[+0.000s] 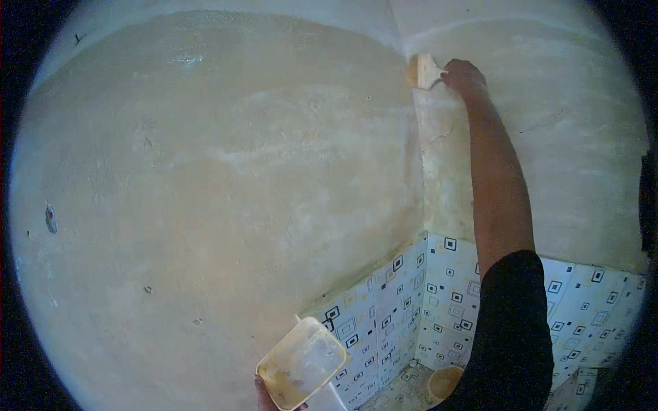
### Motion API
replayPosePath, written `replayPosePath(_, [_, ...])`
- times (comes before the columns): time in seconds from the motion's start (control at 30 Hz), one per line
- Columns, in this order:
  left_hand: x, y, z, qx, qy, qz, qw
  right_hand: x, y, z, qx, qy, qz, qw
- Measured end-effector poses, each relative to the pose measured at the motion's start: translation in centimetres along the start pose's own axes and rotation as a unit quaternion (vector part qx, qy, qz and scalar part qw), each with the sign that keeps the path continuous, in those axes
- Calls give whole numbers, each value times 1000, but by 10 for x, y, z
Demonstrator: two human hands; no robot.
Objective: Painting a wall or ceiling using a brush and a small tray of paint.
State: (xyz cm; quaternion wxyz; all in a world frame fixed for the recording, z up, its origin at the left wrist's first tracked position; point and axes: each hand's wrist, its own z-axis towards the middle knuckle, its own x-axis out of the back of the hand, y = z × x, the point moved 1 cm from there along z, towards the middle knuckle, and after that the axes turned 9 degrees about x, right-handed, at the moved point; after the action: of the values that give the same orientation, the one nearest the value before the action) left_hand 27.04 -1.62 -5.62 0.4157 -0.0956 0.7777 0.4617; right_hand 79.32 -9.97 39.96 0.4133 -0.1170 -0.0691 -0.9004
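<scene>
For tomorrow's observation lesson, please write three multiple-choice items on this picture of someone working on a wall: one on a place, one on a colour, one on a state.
1. Where is the scraper pressed?
A. On the tiles
B. High in the corner where the two walls meet
C. On the floor

2. What colour is the sleeve on the raised arm?
A. Black
B. White
C. Red

3. How is the tub being kept?
A. Standing on the floor
B. Hanging from a hook
C. Held up in the left hand, open side towards the camera

Answers:
1 B: the right hand holds the scraper against the upper corner of the plastered wall, well above the patterned tiles.
2 A: the sleeve is plainly black.
3 C: fingers show under the tub at the lower edge, and its smeared inside faces up.
</scene>
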Motion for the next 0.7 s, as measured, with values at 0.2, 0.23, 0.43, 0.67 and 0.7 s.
replayPosePath(0.2, [16,-1,8,33,-17,58,998,47,-116,-38,62,-60,-110,990])
replayPosePath(0.23, [17,0,10,38,-19,60,997,63,-132,-50,73,-51,-92,992])
replayPosePath(0.43, [1,3,17,88,-13,56,994,138,-204,-123,211,28,39,976])
replayPosePath(0.67, [2,-5,15,53,-39,80,995,124,-195,-118,191,-64,266,943])
replayPosePath(0.7, [4,-7,13,58,-35,80,994,104,-174,-110,168,-78,268,945])
